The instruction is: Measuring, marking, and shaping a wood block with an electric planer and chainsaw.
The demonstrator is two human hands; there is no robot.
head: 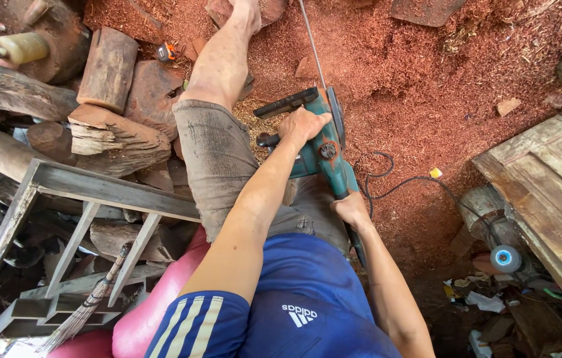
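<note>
One green power saw (324, 156) is held low over the lap, above the right knee, with its thin blade (312, 43) pointed away over the sawdust. The left hand (302, 126) is wrapped tight round the saw's black front handle (286, 104); the right hand (350, 209) is closed round the rear grip, close to the body. One black cord (400, 185) is seen looping from the saw across the ground to the right.

The ground (427, 86) is covered with red sawdust and chips. Several logs (105, 69) and rough wood blocks are piled at the left, too overlapped to be counted surely. One grey wooden frame (88, 185) is leaned across them, and one small broom (88, 308) is propped against it. One pink seat (148, 311) is seen under the person. One wooden panel (553, 192) is laid at the right edge, with one blue-centred disc (506, 258) just beside its lower corner among scraps.

Open sawdust is left ahead and to the right of the saw; the left side is crowded by wood, and the bare left leg (221, 59) is stretched forward beside the pile.
</note>
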